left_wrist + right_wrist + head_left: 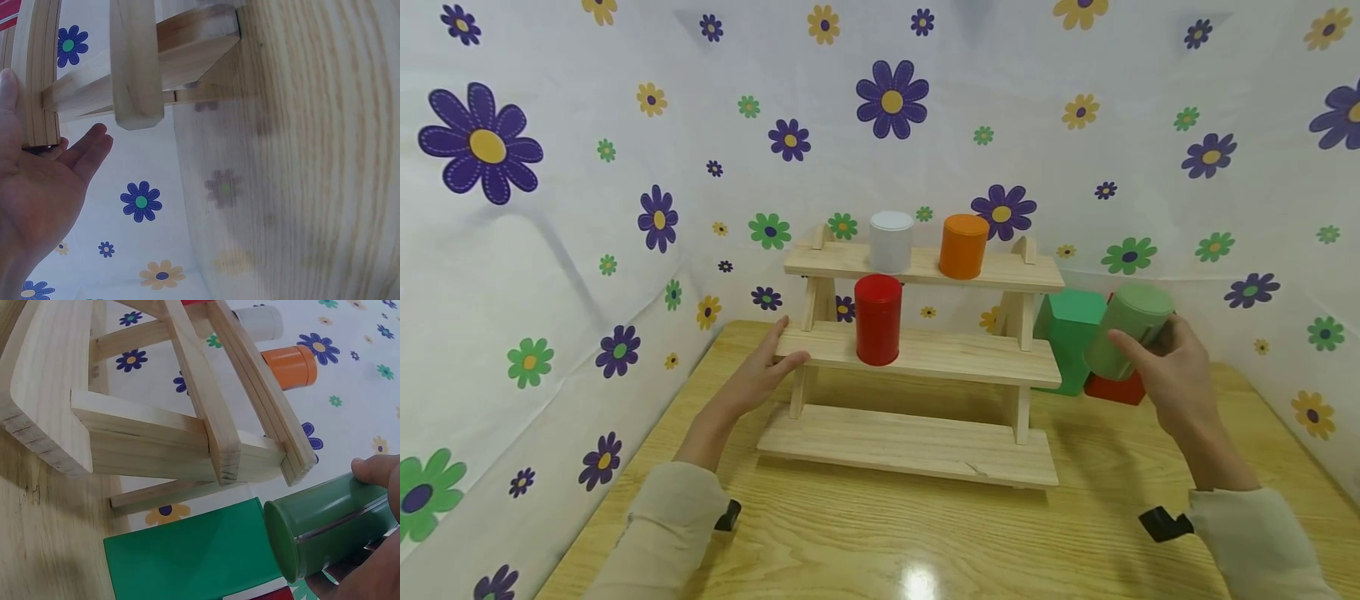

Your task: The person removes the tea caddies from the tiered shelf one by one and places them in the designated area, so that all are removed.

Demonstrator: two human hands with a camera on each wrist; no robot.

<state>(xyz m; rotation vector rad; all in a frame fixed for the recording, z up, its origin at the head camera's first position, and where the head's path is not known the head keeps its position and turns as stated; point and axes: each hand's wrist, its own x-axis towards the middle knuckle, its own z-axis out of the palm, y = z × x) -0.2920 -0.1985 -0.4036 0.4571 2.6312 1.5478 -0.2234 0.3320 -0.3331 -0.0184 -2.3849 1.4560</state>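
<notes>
My right hand (1183, 375) grips a light green canister (1131, 329), tilted and held in the air to the right of a three-tier wooden shelf (925, 354). In the right wrist view, fingers and thumb wrap the green canister (331, 525) near one end. My left hand (760, 371) holds the left end of the middle tier, thumb on top; the left wrist view shows the palm (44, 194) against the board's end. A red canister (878, 321) stands on the middle tier. On the top tier are a white canister (891, 243) and an orange canister (964, 247).
Behind the held canister, a green box (1067, 333) and a red box (1116, 388) stand on the wooden table (880, 533), right of the shelf. Flower-patterned cloth (700, 108) hangs round the back and sides. Each sleeve has a black strap by the wrist.
</notes>
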